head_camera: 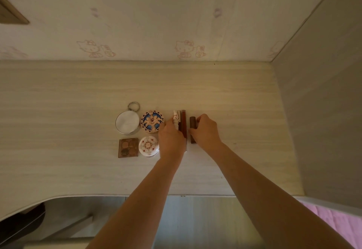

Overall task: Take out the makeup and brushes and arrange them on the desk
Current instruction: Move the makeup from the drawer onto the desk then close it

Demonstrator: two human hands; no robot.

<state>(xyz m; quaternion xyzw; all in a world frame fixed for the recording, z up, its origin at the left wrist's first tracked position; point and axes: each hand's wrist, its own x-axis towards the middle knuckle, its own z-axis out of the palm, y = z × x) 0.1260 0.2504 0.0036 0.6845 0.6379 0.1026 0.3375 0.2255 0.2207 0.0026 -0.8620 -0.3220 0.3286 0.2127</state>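
the arranging looked well along: a round mirror (127, 121), patterned compact (152, 121), brown palette (128, 147) and white compact (148, 146) sat in a square on the desk (78, 170), at nine o'clock of the hands. no brushes or bag showed, so what remained was unclear. the left hand (171, 141) curled round a white ornate tube (176, 116) touching a red tube (184, 121). at three o'clock of it, the right hand (205, 131) pinched a dark brown tube (192, 121).

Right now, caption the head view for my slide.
Left hand touches a white tube and a reddish tube; right hand grips a brown tube beside four compacts on the desk.
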